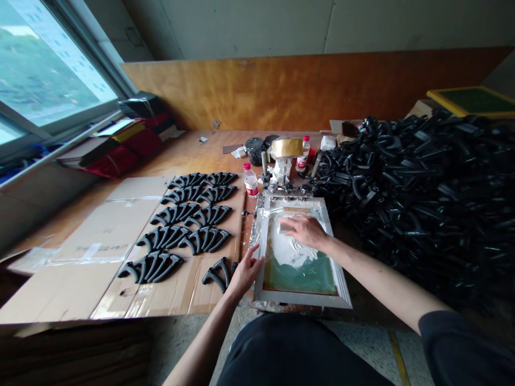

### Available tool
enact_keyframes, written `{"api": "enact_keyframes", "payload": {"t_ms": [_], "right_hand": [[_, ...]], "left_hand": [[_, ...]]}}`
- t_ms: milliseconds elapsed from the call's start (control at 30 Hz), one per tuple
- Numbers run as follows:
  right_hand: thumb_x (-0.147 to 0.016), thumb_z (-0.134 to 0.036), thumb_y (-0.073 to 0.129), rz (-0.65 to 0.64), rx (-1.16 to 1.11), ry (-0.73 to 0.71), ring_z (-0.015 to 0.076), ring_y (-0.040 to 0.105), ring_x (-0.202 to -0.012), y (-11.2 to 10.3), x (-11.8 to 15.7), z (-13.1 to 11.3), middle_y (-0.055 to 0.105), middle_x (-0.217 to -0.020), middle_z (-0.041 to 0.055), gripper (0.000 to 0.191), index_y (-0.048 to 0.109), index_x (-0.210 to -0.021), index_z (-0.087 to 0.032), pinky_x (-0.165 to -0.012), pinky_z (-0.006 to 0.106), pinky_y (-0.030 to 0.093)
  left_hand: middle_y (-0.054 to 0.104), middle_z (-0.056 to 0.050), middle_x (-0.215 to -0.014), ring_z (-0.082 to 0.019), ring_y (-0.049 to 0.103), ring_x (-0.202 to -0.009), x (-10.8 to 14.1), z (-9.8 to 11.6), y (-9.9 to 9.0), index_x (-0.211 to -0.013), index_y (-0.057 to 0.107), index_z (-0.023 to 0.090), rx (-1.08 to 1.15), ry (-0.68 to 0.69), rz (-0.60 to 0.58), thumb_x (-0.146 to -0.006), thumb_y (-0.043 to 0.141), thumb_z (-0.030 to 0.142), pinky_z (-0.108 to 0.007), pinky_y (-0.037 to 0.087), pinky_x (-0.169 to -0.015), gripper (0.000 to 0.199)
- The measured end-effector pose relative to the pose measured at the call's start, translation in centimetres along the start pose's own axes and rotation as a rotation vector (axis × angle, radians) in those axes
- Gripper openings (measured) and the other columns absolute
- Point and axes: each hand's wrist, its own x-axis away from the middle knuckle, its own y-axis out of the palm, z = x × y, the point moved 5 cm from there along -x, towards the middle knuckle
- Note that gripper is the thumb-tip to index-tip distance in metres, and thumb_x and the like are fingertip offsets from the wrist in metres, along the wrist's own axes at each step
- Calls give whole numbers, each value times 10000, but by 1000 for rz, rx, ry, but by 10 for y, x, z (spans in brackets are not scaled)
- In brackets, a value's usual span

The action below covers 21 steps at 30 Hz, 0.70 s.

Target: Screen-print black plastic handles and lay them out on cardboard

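Note:
A silkscreen frame with a green mesh lies in front of me, hinged by clamps at its far end. White ink is smeared over the middle of the mesh. My right hand is closed round a small pale squeegee on the inked part; its lower edge is hidden. At the frame's left rail is my left hand, with fingers stretched and apart, seeming to touch the rail. Just left of that hand lies a curved black plastic part on the cardboard.
Rows of black parts lie on the cardboard at left. A large heap of black parts rises at right. Behind the frame stand red-capped bottles, a black tub and a tape roll. A wooden board backs the table.

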Motion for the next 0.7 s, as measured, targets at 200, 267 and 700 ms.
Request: {"api": "enact_keyframes", "payload": {"t_ms": [200, 267, 700], "right_hand": [[-952, -367, 497, 315, -148, 453, 153, 615, -796, -73, -6, 106, 687, -1000, 59, 363, 579, -1274, -220, -746, 269, 456], [-986, -329, 382, 396, -192, 688, 154, 614, -791, -77, 26, 145, 689, -974, 105, 358, 602, -1191, -135, -746, 269, 449], [-940, -227, 499, -44, -7, 467, 242, 583, -899, 67, 62, 0, 655, -879, 120, 128, 587, -876, -161, -777, 330, 449]], "left_hand": [[602, -6, -721, -138, 519, -570, 10, 73, -20, -1242, 579, 200, 342, 46, -13, -853, 431, 676, -233, 389, -505, 632], [643, -35, -821, -159, 574, -641, 5, 107, -27, -1158, 604, 187, 446, 137, 56, -841, 414, 707, -250, 446, -544, 638], [670, -195, -1139, -262, 680, -886, 14, 74, 51, -1179, 565, 137, 601, -238, -235, -821, 538, 655, -321, 538, -626, 630]]}}
